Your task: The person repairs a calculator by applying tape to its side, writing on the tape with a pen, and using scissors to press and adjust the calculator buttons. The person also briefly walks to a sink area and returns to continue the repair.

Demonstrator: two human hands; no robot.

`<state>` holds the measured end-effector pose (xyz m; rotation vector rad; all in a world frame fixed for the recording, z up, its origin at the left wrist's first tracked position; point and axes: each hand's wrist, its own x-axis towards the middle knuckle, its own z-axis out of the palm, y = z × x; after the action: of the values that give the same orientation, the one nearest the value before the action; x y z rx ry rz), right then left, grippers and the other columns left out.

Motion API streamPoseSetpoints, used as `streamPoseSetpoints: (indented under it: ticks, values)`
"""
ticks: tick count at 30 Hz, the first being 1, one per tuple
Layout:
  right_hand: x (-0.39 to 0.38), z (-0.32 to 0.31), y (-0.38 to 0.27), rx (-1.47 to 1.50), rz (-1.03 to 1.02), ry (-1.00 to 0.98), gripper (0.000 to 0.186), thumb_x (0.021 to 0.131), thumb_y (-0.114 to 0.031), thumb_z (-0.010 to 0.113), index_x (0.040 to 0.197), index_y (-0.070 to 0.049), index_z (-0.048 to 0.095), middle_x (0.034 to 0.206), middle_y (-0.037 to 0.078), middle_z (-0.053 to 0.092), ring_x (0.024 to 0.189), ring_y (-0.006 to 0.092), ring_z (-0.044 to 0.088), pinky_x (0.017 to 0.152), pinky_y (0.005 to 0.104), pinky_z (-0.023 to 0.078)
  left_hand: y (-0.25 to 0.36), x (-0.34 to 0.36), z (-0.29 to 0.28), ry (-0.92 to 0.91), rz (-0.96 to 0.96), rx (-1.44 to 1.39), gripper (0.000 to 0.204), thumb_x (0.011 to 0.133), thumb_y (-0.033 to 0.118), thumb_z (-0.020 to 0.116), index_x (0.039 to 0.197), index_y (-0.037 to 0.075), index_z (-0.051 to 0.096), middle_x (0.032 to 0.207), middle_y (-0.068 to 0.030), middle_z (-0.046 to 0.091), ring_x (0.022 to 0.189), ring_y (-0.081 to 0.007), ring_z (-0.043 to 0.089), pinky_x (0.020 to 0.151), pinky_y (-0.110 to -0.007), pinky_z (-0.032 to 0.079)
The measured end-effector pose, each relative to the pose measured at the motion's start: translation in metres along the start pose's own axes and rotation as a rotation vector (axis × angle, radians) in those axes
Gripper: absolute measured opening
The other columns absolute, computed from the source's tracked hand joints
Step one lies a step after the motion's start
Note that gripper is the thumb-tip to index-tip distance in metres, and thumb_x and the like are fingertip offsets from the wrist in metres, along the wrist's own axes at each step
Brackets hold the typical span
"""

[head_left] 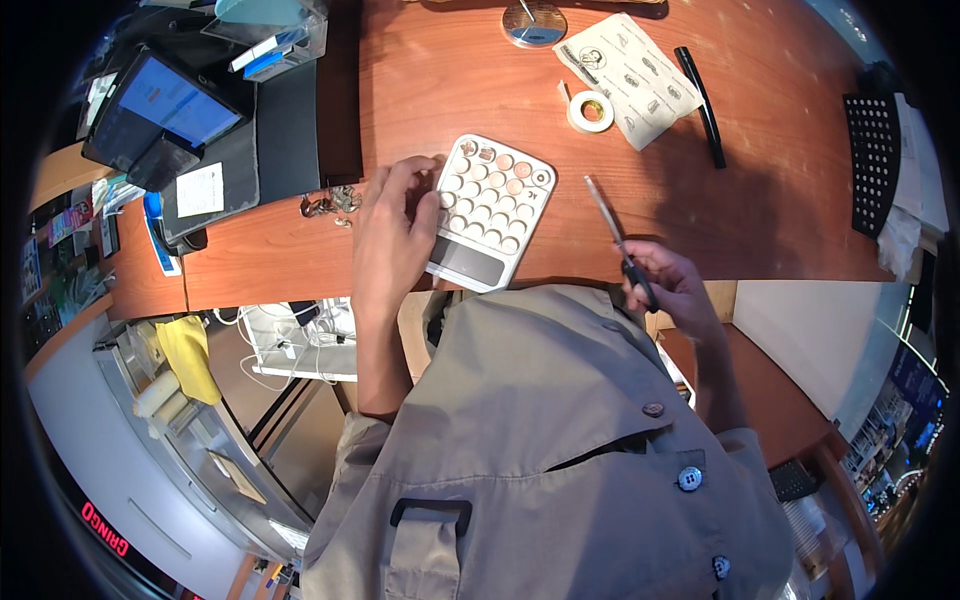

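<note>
A white calculator [495, 200] with round cream and pinkish keys lies tilted near the front edge of the wooden desk. My left hand [395, 225] is at its left side, thumb along the rim and fingers curled beside it; the fingertips are partly hidden. In my right hand [668, 285], just off the desk's front edge, is a pair of scissors [610, 220] with dark handles. Their slim metal blades point away from me, up and to the left, and look nearly together. Nothing lies between the blades.
Farther back are a tape roll [591, 112], a printed paper sheet [640, 90], a black pen [705, 120] and a round metal base [533, 25]. Small metal pieces [330, 203] lie left of my left hand. A lit screen [180, 100] stands far left; a black perforated object [870, 160] sits far right.
</note>
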<state>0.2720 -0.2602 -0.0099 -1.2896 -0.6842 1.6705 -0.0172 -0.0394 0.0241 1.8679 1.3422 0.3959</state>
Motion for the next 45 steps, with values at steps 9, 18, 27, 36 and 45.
streamPoseSetpoints:
  ticks: [9,18,27,36,45]
  values:
    - [-0.005,0.045,0.027,0.046,0.055,0.134,0.052,0.100,-0.007,0.065,0.149,0.002,0.053,0.087,-0.003,0.060,0.073,0.0024,0.053,0.063,0.0181,0.041,0.017,0.020,0.036,-0.016,0.508,0.080,0.013,0.085,0.006,0.077,0.097,0.010,0.081,0.127,-0.0125,0.061,0.128,-0.0364,0.045,0.105,-0.044,0.042]
    - [-0.004,0.053,0.035,0.024,0.008,0.159,0.049,0.097,-0.002,0.068,0.145,0.000,0.059,0.101,-0.002,0.068,0.087,0.0012,0.059,0.077,0.0183,0.047,0.023,0.006,0.040,0.024,0.386,0.157,0.011,0.083,0.011,0.077,0.093,0.007,0.081,0.106,-0.0106,0.061,0.107,-0.0333,0.048,0.096,-0.046,0.041]
    - [0.003,0.060,0.041,0.103,-0.043,0.176,0.047,0.098,0.002,0.068,0.144,-0.002,0.061,0.117,0.001,0.067,0.095,0.0037,0.061,0.085,0.0202,0.051,0.030,0.000,0.042,0.048,0.352,0.203,0.013,0.084,0.012,0.077,0.096,0.008,0.081,0.098,-0.0099,0.059,0.097,-0.0313,0.048,0.090,-0.044,0.041]
    - [0.004,0.063,0.043,0.063,-0.088,0.176,0.046,0.098,0.002,0.067,0.144,-0.002,0.061,0.108,0.001,0.065,0.093,0.0043,0.061,0.083,0.0211,0.051,0.029,0.011,0.043,0.026,0.413,0.193,0.010,0.083,0.011,0.080,0.093,0.010,0.082,0.098,-0.0081,0.060,0.096,-0.0296,0.050,0.088,-0.043,0.042]
    - [0.007,0.070,0.035,-0.067,-0.124,0.224,0.046,0.098,0.003,0.067,0.143,-0.001,0.061,0.105,0.001,0.065,0.088,0.0046,0.060,0.080,0.0200,0.050,0.026,0.012,0.051,0.051,0.433,0.187,0.010,0.082,0.011,0.082,0.092,0.012,0.083,0.097,-0.0064,0.060,0.097,-0.0288,0.050,0.090,-0.042,0.042]
